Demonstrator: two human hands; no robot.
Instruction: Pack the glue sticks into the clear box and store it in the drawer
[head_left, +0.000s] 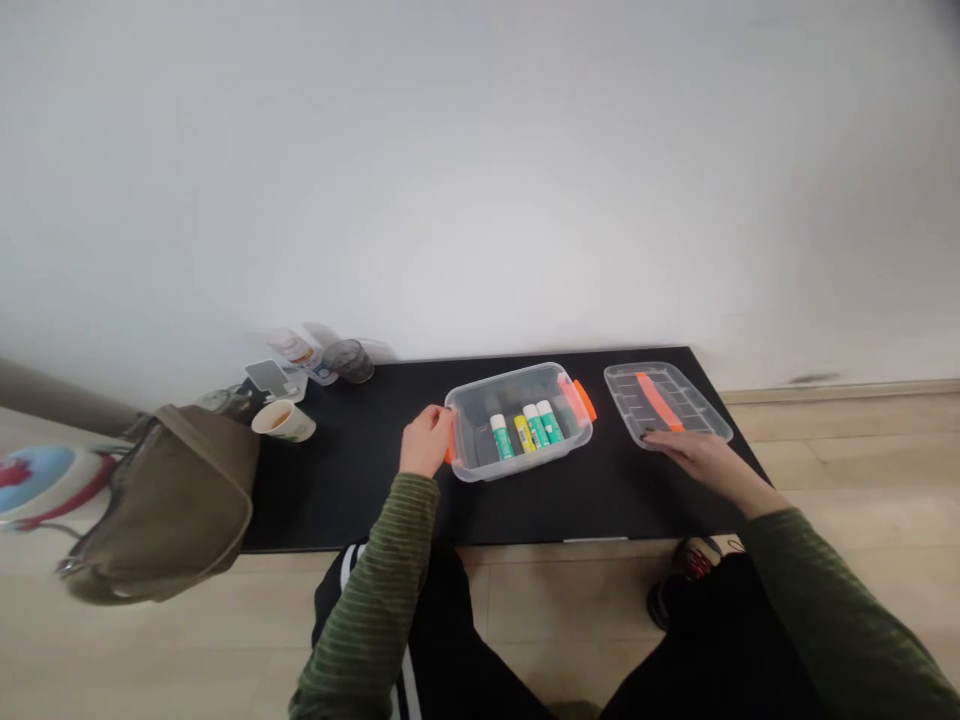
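Observation:
My left hand [426,441] grips the left end of a clear plastic box [480,450], at its orange handle [450,445]. Several glue sticks [525,432] with green or yellow labels lie inside the box, side by side. A second orange handle [579,400] sits at the box's right end. To the right, a clear plastic lid [667,405] with an orange strip lies apart from the box. My right hand [694,456] rests at the lid's near edge, fingertips curled over its rim.
The black table [360,495] stands against a white wall. Near its left end are a paper cup [283,420] holding a little liquid and a dark glass [349,360] among other small items. An olive bag [172,505] hangs over the left edge, above a wooden floor.

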